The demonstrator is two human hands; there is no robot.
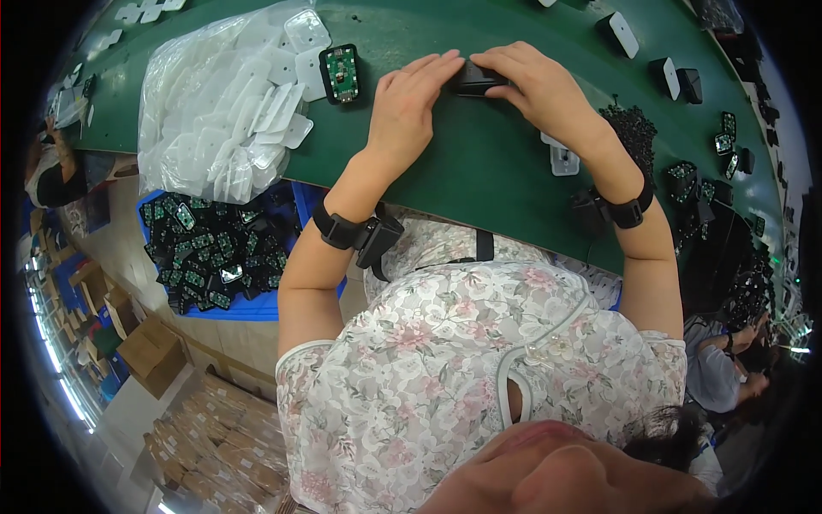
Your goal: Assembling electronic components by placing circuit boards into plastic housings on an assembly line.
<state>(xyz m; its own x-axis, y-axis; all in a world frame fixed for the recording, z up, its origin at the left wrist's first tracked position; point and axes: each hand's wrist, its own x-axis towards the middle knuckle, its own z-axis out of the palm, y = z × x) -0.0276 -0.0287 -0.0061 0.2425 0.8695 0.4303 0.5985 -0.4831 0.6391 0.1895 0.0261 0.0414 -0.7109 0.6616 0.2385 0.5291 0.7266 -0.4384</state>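
A small black plastic case [476, 81] lies at the far middle of the green table, between my two hands. My right hand [533, 84] closes on its right end, with the thumb at the near side and the fingers over the top. From the other side, my left hand [409, 101] presses its closed-together fingertips to the left end; its thumb is hidden. Left of that hand sits an open black case with a green circuit board [342, 74] facing up. Beside it, a clear bag [214, 111] spills translucent white plates.
A blue bin [248, 315] full of black cases with boards stands below the table's left edge. At right are a heap of small black parts [632, 133], a white plate [564, 160] and white-faced cases [618, 35]. Cartons [152, 355] stand on the floor; other people sit at both sides.
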